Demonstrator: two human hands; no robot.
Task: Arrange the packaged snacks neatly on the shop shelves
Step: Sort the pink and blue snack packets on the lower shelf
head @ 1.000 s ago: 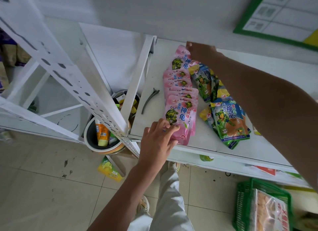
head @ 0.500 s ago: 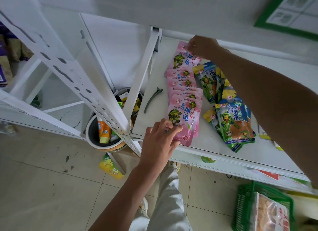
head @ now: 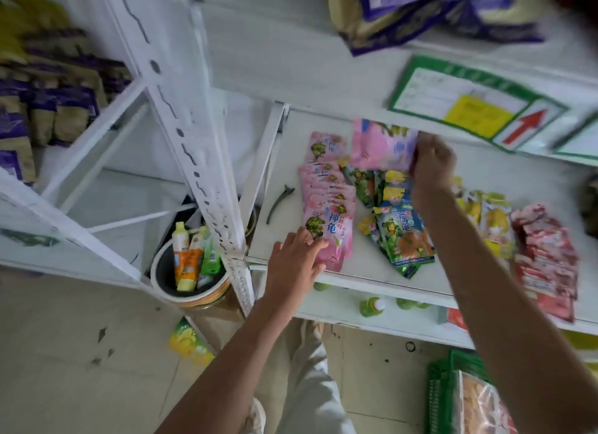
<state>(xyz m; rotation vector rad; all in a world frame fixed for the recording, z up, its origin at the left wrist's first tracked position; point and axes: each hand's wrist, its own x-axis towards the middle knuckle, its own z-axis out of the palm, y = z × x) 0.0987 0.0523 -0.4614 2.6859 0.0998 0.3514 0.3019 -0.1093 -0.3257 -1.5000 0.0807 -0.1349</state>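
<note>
White shelf [head: 372, 272] with snack rows
Left hand [head: 296, 265] presses the pink row [head: 326, 207]; right hand [head: 432, 165] pinches a pink packet [head: 382, 145] behind it

Bare shelf [head: 291, 162] lies open to me on the left, between the white upright [head: 259, 181] and the pink packets [head: 326, 207], with only a dark clip [head: 279, 202] lying there. Rightward the blue packets [head: 401, 236], yellow packets [head: 492, 220] and red packets [head: 543, 259] crowd the board (barely a gap between rows). Behind them a strip along the wall is free under the green-framed notice [head: 472, 103].
</note>
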